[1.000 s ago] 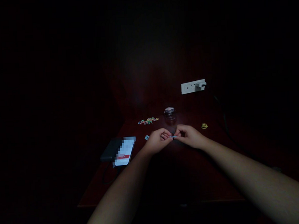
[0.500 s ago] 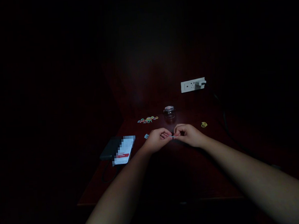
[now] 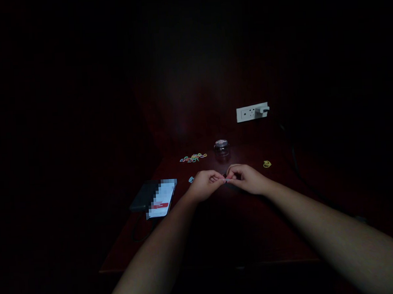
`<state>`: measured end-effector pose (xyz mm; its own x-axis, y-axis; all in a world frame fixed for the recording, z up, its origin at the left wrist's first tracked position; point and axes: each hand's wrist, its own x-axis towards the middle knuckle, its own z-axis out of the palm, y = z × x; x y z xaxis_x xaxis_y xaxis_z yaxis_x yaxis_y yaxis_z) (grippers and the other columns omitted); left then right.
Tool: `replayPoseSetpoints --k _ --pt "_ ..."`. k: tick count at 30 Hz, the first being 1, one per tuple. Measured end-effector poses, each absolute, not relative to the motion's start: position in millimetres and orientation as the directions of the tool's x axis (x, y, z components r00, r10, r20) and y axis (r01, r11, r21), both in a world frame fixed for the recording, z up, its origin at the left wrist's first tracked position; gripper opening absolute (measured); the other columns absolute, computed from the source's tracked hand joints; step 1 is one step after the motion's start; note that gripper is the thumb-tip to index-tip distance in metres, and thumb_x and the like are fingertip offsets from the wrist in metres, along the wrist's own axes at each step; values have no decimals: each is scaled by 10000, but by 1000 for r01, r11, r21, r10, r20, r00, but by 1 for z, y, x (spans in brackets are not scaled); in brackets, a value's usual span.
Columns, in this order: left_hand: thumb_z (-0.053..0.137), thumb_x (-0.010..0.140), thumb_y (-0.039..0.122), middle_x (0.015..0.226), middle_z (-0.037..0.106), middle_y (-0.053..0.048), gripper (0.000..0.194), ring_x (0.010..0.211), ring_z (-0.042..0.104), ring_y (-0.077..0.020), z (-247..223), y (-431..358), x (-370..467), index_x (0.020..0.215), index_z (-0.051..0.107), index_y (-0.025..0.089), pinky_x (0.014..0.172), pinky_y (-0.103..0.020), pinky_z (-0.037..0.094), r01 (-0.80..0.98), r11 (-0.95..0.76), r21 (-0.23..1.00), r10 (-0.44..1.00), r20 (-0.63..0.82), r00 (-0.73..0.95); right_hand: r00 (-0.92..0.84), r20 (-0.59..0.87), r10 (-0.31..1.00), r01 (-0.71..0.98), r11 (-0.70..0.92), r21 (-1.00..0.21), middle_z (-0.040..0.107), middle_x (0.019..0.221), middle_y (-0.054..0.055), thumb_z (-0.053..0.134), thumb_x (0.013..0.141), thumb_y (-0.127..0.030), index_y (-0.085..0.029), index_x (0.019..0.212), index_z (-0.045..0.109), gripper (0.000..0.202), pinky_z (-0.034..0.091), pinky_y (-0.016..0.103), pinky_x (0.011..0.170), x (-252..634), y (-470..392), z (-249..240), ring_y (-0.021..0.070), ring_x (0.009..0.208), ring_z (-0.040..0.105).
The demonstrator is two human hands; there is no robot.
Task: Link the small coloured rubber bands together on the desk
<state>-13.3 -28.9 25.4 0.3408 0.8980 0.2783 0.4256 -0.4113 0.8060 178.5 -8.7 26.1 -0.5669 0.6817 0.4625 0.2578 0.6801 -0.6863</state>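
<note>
My left hand (image 3: 207, 185) and my right hand (image 3: 246, 179) meet above the table, their fingertips nearly touching. Both pinch a small pale-blue hair tie (image 3: 227, 180), mostly covered by the fingers. Just left of my left hand lie light-blue hair ties (image 3: 191, 179), partly hidden behind it. A loose pile of multicoloured hair ties (image 3: 193, 158) is farther back on the left. To the right of my right hand rests a small yellow bunch of hair ties (image 3: 267, 164).
Behind my hands stands a clear lidded jar (image 3: 221, 149). A lit phone (image 3: 163, 199) lies beside a dark flat box (image 3: 144, 195) with a cable on the left of the dark red table (image 3: 254, 245). A wall socket (image 3: 252, 112) holds a plug; a dark cable runs down the right.
The fingertips have drawn slightly closer together, and less of the pale-blue hair tie shows between them. The view has shifted a little; the things on the table lie as before.
</note>
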Motion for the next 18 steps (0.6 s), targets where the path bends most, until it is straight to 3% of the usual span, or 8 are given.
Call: replayPoseSetpoints --k 18 --pt "451 844 424 681 657 -43 388 599 541 -119 31 -31 -14 755 668 115 538 -210 361 534 -477 698 872 300 387 -550 473 689 289 688 -666 523 684 18 594 766 -297 -142 706 579 167 380 232 544 178 -12 30 105 584 467"
